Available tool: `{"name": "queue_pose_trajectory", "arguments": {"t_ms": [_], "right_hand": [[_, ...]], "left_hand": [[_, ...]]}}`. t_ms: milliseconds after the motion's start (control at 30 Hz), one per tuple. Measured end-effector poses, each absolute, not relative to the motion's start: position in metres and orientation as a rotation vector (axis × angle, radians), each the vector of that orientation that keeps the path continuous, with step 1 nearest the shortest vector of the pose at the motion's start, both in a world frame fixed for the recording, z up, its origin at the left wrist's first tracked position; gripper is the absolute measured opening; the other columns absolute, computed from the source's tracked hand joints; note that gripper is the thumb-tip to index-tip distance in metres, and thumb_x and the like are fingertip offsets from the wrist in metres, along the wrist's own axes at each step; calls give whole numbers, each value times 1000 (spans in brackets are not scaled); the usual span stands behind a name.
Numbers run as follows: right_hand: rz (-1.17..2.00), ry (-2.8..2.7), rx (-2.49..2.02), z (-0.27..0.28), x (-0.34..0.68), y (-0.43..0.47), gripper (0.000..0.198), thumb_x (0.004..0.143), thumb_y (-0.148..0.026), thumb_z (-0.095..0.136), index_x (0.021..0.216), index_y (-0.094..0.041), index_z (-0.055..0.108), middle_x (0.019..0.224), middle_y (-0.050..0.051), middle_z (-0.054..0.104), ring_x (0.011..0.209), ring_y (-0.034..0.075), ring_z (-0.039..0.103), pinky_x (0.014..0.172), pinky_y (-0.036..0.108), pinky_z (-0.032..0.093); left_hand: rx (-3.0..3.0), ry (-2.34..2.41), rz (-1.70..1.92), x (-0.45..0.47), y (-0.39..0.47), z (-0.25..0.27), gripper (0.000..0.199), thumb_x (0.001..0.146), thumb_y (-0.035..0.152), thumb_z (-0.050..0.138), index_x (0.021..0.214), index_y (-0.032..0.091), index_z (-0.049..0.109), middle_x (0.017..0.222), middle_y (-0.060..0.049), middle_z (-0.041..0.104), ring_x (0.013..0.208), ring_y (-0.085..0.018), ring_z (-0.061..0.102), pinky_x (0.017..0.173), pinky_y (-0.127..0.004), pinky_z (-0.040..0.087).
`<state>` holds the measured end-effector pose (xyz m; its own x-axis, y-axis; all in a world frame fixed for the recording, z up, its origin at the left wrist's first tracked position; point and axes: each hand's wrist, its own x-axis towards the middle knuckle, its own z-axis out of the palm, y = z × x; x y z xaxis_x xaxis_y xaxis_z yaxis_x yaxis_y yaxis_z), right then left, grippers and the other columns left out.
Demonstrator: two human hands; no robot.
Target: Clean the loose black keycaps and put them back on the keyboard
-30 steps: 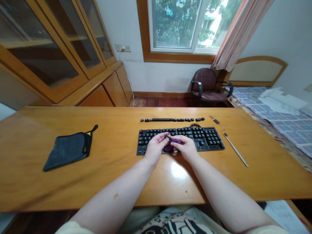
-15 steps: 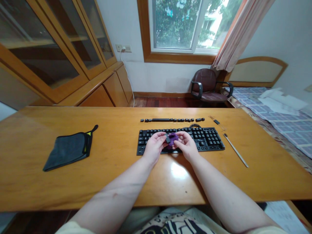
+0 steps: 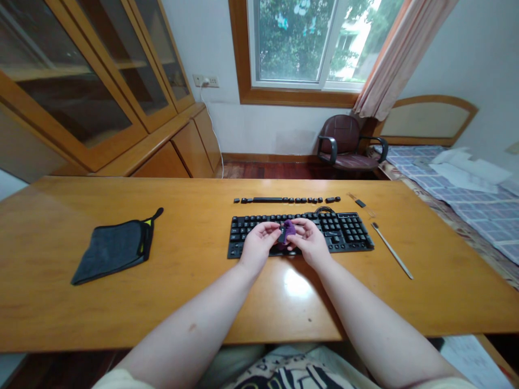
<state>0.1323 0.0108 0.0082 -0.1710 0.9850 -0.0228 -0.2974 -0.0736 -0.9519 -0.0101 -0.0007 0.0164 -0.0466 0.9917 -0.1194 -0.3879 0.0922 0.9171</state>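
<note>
Between thumb and fingers of my left hand (image 3: 258, 244) is a small black keycap (image 3: 282, 234). My right hand (image 3: 312, 243) pinches a bunched purple cloth (image 3: 290, 231), which is pressed against the keycap's right side. Both hands are over the front middle of a black keyboard (image 3: 352, 232) and hide part of its keys. Behind the keyboard lies a row of loose black keycaps (image 3: 268, 200), with a long space bar among them. A wire keycap puller (image 3: 360, 203) with a dark handle rests at the back right.
Right of the keyboard lies a thin brush (image 3: 392, 251) with a pale handle. A folded dark grey cloth (image 3: 111, 247) with a black loop is on the left of the wooden table (image 3: 178, 302). Beyond the table stand a chair (image 3: 343, 135) and a glass-fronted cabinet (image 3: 133, 124).
The keycap has turned in my left fingers and now sits closer against the purple cloth. The cloth looks more bunched up and narrower. Everything on the table stays in place.
</note>
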Motion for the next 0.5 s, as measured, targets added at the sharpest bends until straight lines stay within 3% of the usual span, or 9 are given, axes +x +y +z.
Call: {"name": "queue_pose_trajectory", "arguments": {"t_ms": [233, 500], "right_hand": [[1361, -1203, -973, 5, 136, 11, 33, 67, -30, 70, 95, -21, 55, 72, -1, 65, 45, 9, 55, 41, 21, 43], [1361, -1289, -998, 0, 140, 15, 49, 60, -31, 75, 107, -21, 65, 89, 4, 68, 59, 11, 57, 47, 23, 47]], "left_hand": [[803, 911, 1257, -9, -4, 20, 32, 66, 30, 72, 94, 15, 67, 88, -6, 69, 80, -15, 63, 78, -30, 52], [694, 920, 1256, -10, -2, 12, 33, 63, 26, 75, 94, 16, 68, 91, -6, 70, 83, -16, 64, 78, -29, 52]]}}
